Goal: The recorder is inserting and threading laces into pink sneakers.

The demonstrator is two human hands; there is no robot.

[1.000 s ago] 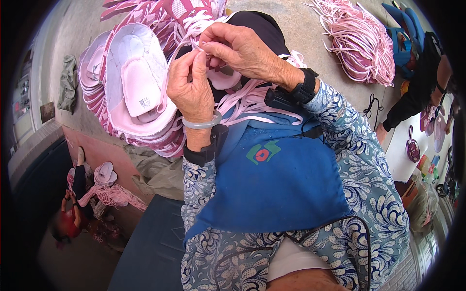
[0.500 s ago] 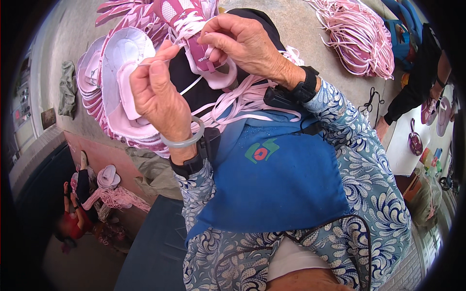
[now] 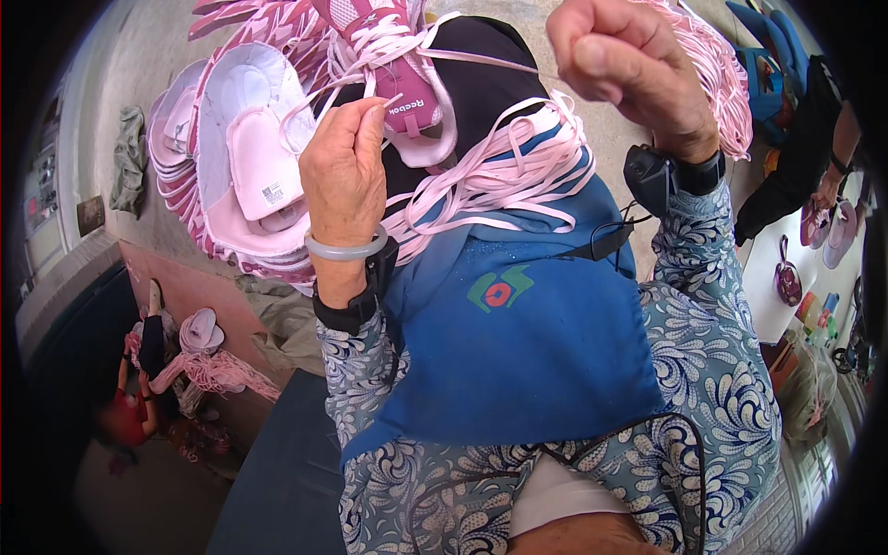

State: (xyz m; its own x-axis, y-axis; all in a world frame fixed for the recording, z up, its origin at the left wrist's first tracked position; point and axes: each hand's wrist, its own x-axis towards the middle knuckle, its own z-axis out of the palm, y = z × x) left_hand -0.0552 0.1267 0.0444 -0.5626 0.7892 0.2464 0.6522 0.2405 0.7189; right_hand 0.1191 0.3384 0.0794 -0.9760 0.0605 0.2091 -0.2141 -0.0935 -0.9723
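Blue apron cloth [image 3: 518, 342] fills the near middle of the view, over patterned blue-and-white sleeves [image 3: 721, 370]. Just beyond it a heap of loose pink laces [image 3: 499, 185] lies across the lap, spilling over a black cloth.

Left hand [image 3: 347, 171] is raised near the middle, a pale bangle and a dark band at its wrist; its fingers [image 3: 370, 116] are pressed together, pinching the end of a pink lace strand. Right hand [image 3: 629, 65] is up at the far right, closed into a fist with thumb against forefinger, pinching the other end of the lace so that it runs taut [image 3: 490, 60] back toward the shoe.

Pink shoe [image 3: 393, 74] sits far from the body, between the two hands, resting on the black cloth at the top of the lap. Lace already crosses its front in several bars, so the lacing looks partly done; both ends are still in the fingers, and how many eyelets are left cannot be told from here.

To the left of the shoe stands a stack of pink shoe parts and pale insoles [image 3: 245, 166], which I judge unlaced. At the far right lies another bundle of pink laces [image 3: 717, 74], unused. Much work appears to remain.
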